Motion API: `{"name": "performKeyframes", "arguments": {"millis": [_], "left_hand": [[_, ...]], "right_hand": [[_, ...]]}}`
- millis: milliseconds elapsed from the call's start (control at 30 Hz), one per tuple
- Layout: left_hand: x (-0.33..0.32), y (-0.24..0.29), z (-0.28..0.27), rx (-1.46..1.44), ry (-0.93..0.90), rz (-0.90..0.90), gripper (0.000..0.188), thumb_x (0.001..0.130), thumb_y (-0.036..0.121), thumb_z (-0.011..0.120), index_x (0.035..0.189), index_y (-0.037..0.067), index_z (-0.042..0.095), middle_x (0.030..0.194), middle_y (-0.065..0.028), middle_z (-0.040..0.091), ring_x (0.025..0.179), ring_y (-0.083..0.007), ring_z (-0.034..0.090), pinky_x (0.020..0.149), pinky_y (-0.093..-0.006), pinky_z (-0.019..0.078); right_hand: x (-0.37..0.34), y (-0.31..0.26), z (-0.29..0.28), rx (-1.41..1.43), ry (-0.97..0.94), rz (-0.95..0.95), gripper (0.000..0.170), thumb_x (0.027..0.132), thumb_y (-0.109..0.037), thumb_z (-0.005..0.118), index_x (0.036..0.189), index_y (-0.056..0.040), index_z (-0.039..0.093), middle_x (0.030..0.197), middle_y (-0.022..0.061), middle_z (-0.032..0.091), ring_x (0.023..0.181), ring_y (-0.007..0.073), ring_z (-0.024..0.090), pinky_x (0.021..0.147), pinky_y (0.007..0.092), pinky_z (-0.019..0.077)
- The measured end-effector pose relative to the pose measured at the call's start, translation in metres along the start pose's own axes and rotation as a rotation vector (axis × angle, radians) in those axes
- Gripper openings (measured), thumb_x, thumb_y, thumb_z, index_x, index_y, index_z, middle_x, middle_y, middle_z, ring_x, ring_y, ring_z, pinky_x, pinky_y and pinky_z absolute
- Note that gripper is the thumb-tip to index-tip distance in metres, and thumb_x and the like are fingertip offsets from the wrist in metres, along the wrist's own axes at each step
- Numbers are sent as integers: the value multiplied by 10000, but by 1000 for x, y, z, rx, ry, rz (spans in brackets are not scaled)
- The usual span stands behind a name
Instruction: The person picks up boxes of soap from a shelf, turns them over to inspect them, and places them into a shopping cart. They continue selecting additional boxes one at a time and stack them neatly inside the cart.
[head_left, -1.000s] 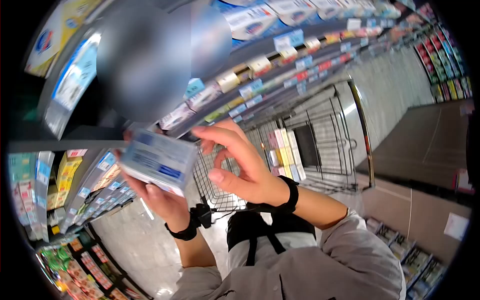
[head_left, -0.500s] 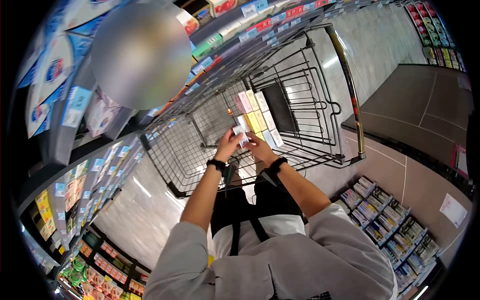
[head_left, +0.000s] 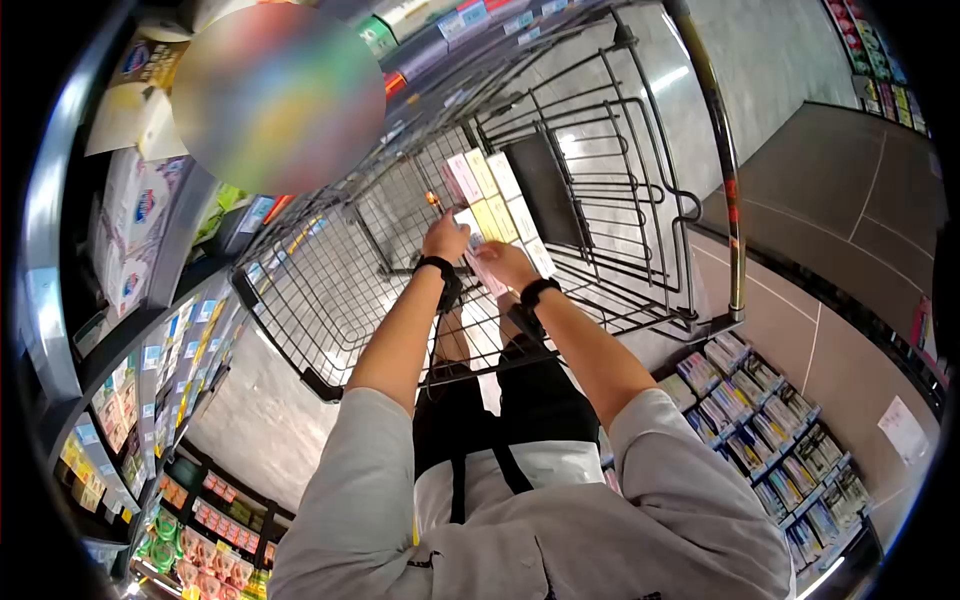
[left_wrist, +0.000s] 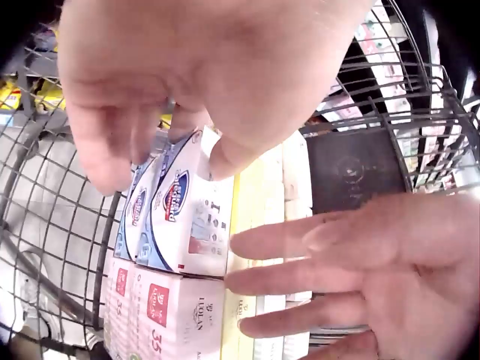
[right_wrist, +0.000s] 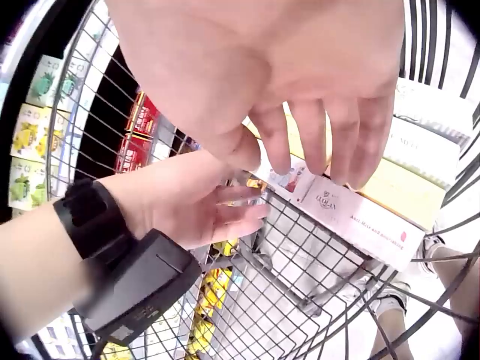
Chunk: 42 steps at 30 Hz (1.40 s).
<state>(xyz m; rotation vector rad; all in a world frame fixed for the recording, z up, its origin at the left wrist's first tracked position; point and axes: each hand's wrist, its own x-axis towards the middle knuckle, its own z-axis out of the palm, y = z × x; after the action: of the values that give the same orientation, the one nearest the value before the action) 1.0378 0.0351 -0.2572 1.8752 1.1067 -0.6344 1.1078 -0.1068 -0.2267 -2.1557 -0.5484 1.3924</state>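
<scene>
Several boxes in a block, among them yellow ones [head_left: 494, 218], stand in the cart. Blue-and-white boxes [left_wrist: 187, 210] lie end to end with pink-and-white boxes [left_wrist: 180, 307]. My left hand [head_left: 446, 238] is at the blue-and-white end, its thumb against a box corner and its fingers loosely bent past the other side; in the right wrist view the left hand [right_wrist: 187, 202] shows extended fingers. My right hand [head_left: 508, 265] lies across the boxes; in the left wrist view the right hand [left_wrist: 382, 277] has its fingers straight, their tips touching yellow and white boxes. Neither hand is curled round a box.
The wire cart [head_left: 330, 290] has a dark panel [head_left: 545, 190] beside the boxes and a handle bar [head_left: 733, 220] at right. Stocked shelves [head_left: 150, 220] run along the left. A low rack of small packs [head_left: 770, 430] stands at lower right.
The blue-and-white box pack held by my left hand at the shelf has come down into the cart. Both hands moved down with it, then loosened and spread over the boxes.
</scene>
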Motion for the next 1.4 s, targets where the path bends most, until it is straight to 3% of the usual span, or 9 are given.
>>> {"name": "performKeyframes", "arguments": {"millis": [100,233,300,367,533,667,900,1100,1400], "left_hand": [[-3,-12,-4,-400,-156,-79,712,816,339,554,1411,35,308,1260,-195,542,1136,-283,545,949,-342,424],[-58,-9,-60,-878,190,361,320,888,117,538,1192,18,559,1167,-89,605,1076,-169,561,892,-272,433],[-155,29,-159,-711,367,473,261,889,51,507,1135,33,591,1124,-93,632,1008,-193,602,832,-298,481],[-227,38,-226,-801,483,611,239,879,32,509,1098,21,605,1103,-80,632,987,-187,599,816,-290,476],[-357,15,-348,-345,1119,967,176,817,-33,505,920,-4,645,1004,-130,648,891,-216,610,731,-290,480],[-389,28,-410,-203,1426,1040,183,796,-32,523,930,-7,645,1018,-141,641,887,-218,603,686,-270,473],[-348,62,-444,-247,1439,825,357,779,88,654,1131,55,603,1126,-58,578,688,-120,569,596,-254,457],[-322,56,-443,-169,1456,873,380,747,79,688,1119,92,614,1064,-41,558,679,-134,564,626,-263,470],[-320,40,-455,-258,1270,1116,364,769,6,689,1122,84,647,1104,-47,542,769,-96,526,620,-212,466]], "right_hand": [[-24,-14,-11,19,5,37,333,854,-305,530,1074,-80,638,963,174,667,896,312,640,778,363,488],[-44,-17,-18,-12,27,-24,296,870,-265,518,1058,-71,640,901,158,672,838,259,643,760,337,483],[-61,-35,-22,-60,-10,-53,262,888,-227,525,1052,-56,637,882,106,673,786,185,628,732,301,483],[-51,-12,-6,332,-120,-93,233,904,-171,511,1061,-45,628,904,49,661,767,126,604,705,264,480],[-105,-140,-24,505,-89,-242,212,918,-108,502,1081,-41,619,911,40,648,807,109,603,720,243,485],[-126,-259,-43,449,-35,-651,201,958,-133,471,1048,-25,614,934,35,638,825,105,599,725,246,477],[-192,-465,-84,406,89,-1113,393,902,-3,456,1294,-35,445,1048,79,613,861,112,595,727,241,484],[-181,-486,-84,364,131,-1087,525,887,-27,460,1395,-80,338,1134,104,589,871,114,601,710,236,483],[-177,-473,-88,488,-28,-1028,431,935,-111,452,1363,-111,408,1203,76,571,959,153,614,695,262,503]]}}
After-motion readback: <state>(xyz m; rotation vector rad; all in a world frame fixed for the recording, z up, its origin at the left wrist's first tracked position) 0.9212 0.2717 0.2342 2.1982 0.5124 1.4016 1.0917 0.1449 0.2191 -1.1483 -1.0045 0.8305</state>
